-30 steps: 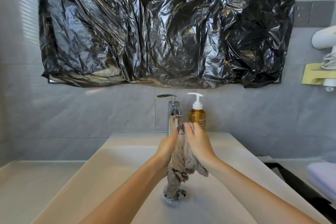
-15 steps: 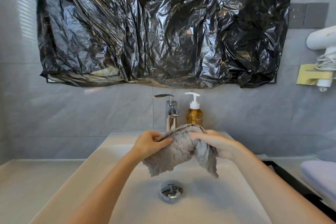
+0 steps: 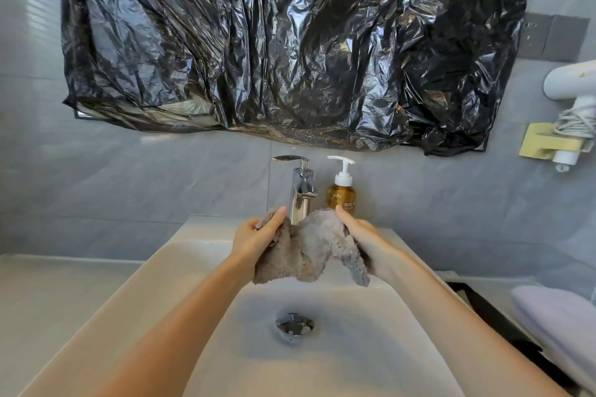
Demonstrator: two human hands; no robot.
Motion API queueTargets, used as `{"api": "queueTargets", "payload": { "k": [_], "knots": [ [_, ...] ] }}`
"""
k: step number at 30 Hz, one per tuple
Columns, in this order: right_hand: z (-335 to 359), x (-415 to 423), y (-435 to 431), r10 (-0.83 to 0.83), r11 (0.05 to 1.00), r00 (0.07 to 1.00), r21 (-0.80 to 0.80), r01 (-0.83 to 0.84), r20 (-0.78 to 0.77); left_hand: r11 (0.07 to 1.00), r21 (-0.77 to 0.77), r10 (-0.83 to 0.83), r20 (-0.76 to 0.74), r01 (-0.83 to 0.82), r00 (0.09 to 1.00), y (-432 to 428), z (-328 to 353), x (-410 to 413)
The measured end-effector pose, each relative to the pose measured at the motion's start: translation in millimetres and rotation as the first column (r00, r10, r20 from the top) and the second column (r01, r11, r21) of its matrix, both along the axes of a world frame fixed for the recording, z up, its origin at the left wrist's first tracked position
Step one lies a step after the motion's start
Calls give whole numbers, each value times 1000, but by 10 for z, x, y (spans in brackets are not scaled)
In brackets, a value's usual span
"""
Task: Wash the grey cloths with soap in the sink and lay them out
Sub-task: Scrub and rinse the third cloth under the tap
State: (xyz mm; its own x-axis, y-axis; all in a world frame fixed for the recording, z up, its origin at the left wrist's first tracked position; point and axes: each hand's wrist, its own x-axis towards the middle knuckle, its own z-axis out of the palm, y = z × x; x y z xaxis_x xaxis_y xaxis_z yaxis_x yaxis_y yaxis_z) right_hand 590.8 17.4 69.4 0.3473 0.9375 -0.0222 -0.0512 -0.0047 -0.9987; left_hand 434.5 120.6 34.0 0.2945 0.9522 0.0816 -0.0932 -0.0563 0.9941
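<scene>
Both hands, left (image 3: 258,237) and right (image 3: 366,243), grip the grey cloth (image 3: 309,251) mid-frame above the sink (image 3: 193,255); rubbing it evenly between them should spread soap best.

Looked like a bathroom: white ceramic basin (image 3: 354,351) at six o'clock, chrome tap (image 3: 301,193) and amber pump bottle (image 3: 341,196) behind, white hairdryer (image 3: 569,84) at three.

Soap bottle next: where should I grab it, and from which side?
Grip the amber body of the soap bottle below the pump, coming from its right. It stands upright, and the faucet crowds its left side.
</scene>
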Motion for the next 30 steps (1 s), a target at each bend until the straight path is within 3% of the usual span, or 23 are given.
{"api": "queueTargets", "payload": {
  "k": [2, 4, 6, 8, 11, 13, 15, 19, 22, 24, 27, 29, 30],
  "knots": [
    [-91, -209, 119, -13, 995, 1000, 99, 13, 3, 999, 11, 52, 15, -53, 999, -103, 0, 122],
    [-192, -394, 246, -138, 969, 978, 225, 102, 155, 997, 5, 73, 3, -73, 997, -237, 32, 295],
    [-214, -468, 294, -313, 896, 923, 393, 208, 224, 994, 58, 95, -55, -92, 994, -406, 60, 448],
    [-169, -407, 298, -454, 852, 821, 439, 286, 347, 995, 31, 99, -6, -99, 995, -516, 54, 541],
    [-171, -410, 225, -399, 889, 812, 397, 228, 427, 992, -16, 126, 5, -125, 992, -454, 76, 514],
    [-214, -504, 186, -294, 942, 736, 316, 114, 610, 971, -85, 225, 32, -222, 974, -337, 181, 432],
    [-240, -508, 200, -260, 957, 685, 276, 88, 681, 971, -69, 229, 18, -228, 973, -333, 211, 415],
    [-199, -353, 186, -352, 925, 831, 295, 239, 431, 996, 78, 40, -33, -38, 999, -634, 129, 516],
    [-250, -463, 85, -248, 954, 799, 283, 102, 547, 983, 61, 176, -32, -174, 984, -458, 284, 476],
    [-256, -476, 116, -254, 951, 772, 296, 90, 583, 982, 44, 183, -17, -182, 983, -420, 280, 480],
    [-202, -409, 196, -245, 957, 917, 232, 177, 313, 1000, 10, 23, -8, -23, 1000, -559, 115, 562],
    [-234, -414, 193, -199, 962, 965, 223, 158, 173, 998, -20, 58, -26, -58, 998, -499, 150, 546],
    [-259, -422, 190, -166, 964, 968, 235, 120, 186, 994, -15, 110, -34, -111, 993, -429, 206, 511]
  ]
}}
